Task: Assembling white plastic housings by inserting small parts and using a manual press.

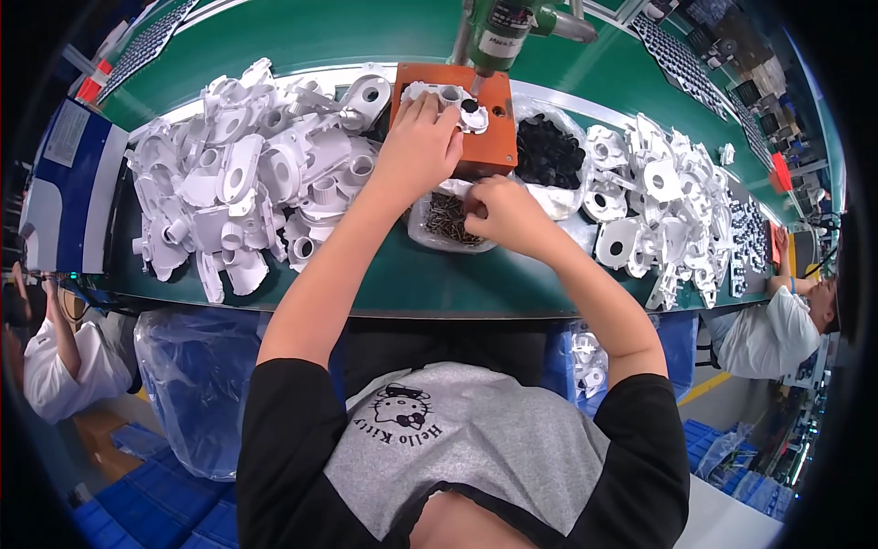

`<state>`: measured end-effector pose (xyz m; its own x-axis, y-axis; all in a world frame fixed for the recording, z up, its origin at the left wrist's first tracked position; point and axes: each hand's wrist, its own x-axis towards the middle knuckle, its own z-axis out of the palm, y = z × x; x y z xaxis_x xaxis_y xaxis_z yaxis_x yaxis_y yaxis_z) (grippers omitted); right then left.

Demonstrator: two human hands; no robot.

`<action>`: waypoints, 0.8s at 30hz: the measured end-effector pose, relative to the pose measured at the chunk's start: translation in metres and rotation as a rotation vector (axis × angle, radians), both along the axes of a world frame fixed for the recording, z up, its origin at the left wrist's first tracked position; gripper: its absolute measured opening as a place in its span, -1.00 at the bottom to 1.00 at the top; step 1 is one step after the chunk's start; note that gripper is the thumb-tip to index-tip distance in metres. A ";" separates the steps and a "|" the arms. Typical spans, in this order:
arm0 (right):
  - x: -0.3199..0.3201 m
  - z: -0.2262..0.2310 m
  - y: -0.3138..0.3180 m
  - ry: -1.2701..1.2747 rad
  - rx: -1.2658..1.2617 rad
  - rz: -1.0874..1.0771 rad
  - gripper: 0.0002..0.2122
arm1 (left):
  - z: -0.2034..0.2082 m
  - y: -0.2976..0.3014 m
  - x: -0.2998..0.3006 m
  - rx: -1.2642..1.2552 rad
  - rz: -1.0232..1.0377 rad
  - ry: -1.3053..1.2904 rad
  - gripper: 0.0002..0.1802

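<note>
My left hand [420, 146] holds a white plastic part [474, 119] against an orange fixture block [491, 151], its fingers laid over the part's left side. A black round piece [469, 106] sits in that part. Just above hangs the tip of a green-and-black machine head [498, 41]. Lower down, my right hand [505, 212] has its fingers curled together at the right rim of a clear container of small metal screws [446, 220]. Whatever its fingertips pinch is hidden.
A large heap of white plastic parts [242, 174] lies to the left. Right of the block are a bag of black pieces [549, 151] and more white parts [658, 183], some with black inserts. Blue-lined bins [197, 384] stand below the green bench's edge. Other people sit at both sides.
</note>
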<state>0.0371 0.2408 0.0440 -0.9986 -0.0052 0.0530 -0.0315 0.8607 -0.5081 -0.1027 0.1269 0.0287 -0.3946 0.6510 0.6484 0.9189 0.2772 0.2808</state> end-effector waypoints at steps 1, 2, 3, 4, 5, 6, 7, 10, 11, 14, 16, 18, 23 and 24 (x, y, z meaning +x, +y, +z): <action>0.000 0.002 0.003 -0.020 -0.050 0.025 -0.85 | 0.000 0.000 0.000 -0.012 -0.011 -0.028 -0.72; -0.002 0.004 0.008 0.008 -0.086 0.025 -0.85 | -0.001 0.000 0.000 -0.012 -0.009 -0.029 -0.72; -0.003 0.007 0.012 0.036 -0.121 0.026 -0.85 | -0.002 0.001 -0.001 0.006 0.003 0.009 -0.73; -0.004 0.015 0.016 0.068 -0.204 0.003 -0.85 | -0.003 0.001 -0.002 0.022 0.017 0.046 -0.73; -0.007 0.025 0.020 0.022 -0.270 -0.046 -0.85 | -0.003 0.000 -0.001 0.021 0.020 0.045 -0.73; -0.011 0.034 0.025 -0.024 -0.336 -0.095 -0.86 | -0.002 -0.001 -0.001 0.015 0.019 0.046 -0.72; -0.016 0.039 0.033 -0.030 -0.353 -0.106 -0.85 | -0.001 -0.002 -0.001 0.010 0.019 0.049 -0.70; -0.042 0.048 0.054 0.055 -0.394 -0.228 -0.77 | 0.000 -0.003 -0.001 -0.010 0.019 0.028 -0.69; -0.055 0.041 0.066 0.095 -0.393 -0.227 -0.76 | 0.000 -0.002 0.000 -0.008 0.018 0.028 -0.69; -0.076 0.033 0.075 0.134 -0.447 -0.250 -0.75 | -0.002 0.000 0.000 0.000 0.015 0.028 -0.68; -0.089 0.022 0.081 0.096 -0.539 -0.155 -0.80 | -0.003 0.000 0.000 0.004 0.018 0.037 -0.68; -0.093 0.020 0.083 0.065 -0.569 -0.158 -0.82 | -0.003 -0.001 0.001 -0.006 0.028 0.043 -0.67; -0.095 0.037 0.075 -0.063 -0.580 -0.165 -0.87 | -0.003 -0.003 0.000 -0.026 0.025 0.029 -0.67; -0.099 0.033 0.079 -0.085 -0.588 -0.140 -0.87 | -0.004 -0.002 0.000 -0.025 0.028 0.042 -0.67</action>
